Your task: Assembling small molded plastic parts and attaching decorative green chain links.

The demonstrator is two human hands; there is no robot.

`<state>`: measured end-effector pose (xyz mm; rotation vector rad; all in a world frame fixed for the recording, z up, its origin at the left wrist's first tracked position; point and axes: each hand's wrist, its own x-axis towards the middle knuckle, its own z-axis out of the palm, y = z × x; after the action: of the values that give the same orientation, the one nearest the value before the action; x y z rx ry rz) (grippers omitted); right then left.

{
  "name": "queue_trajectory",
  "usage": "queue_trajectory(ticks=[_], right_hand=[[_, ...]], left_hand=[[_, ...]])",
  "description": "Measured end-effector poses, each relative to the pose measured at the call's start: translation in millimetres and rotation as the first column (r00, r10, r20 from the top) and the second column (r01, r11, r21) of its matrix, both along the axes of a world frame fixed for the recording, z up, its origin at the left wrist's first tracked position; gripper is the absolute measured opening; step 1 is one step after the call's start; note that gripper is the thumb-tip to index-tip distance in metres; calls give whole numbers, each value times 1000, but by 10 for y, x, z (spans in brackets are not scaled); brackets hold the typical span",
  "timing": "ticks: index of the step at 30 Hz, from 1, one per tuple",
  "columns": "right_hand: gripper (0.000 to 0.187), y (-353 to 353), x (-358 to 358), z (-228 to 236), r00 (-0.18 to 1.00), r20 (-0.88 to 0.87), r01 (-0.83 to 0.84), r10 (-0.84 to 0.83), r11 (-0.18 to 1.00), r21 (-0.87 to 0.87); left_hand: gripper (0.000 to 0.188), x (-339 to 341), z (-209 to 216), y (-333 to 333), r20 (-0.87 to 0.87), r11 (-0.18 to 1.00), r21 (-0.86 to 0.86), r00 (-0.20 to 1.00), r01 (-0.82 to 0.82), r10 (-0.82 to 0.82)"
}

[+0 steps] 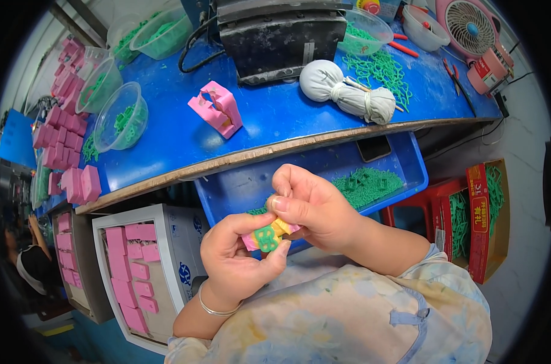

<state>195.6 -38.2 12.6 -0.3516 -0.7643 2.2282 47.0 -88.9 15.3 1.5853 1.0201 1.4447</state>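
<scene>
My left hand pinches a small pink and yellow rubber mould between thumb and fingers, in front of my body. A flat green wax piece with looped openings lies on the mould's face. My right hand is closed at the mould's other end, its thumb and curled fingers by the yellow part; some of its fingertips are hidden. Below both hands is a blue tray holding many tiny green pieces. Another pink mould block, with a gap through its middle, stands on the blue table beyond.
A white cloth pouch lies on the blue table, near a dark machine. Clear bowls hold green pieces. Pink blocks are stacked left and fill a white-framed box. A red carton stands right; pliers lie far right.
</scene>
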Motion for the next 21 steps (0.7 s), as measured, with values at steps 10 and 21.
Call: queue_trajectory(ticks=[10,21], right_hand=[[18,-28,27,24,967,214,36,-135,910,412],[21,-105,41,25,966,136,139,-218,889,436]], left_hand=[[36,27,52,15,-135,999,-20,990,-50,46],[33,25,129,14,-387,983,176,914,-60,125]])
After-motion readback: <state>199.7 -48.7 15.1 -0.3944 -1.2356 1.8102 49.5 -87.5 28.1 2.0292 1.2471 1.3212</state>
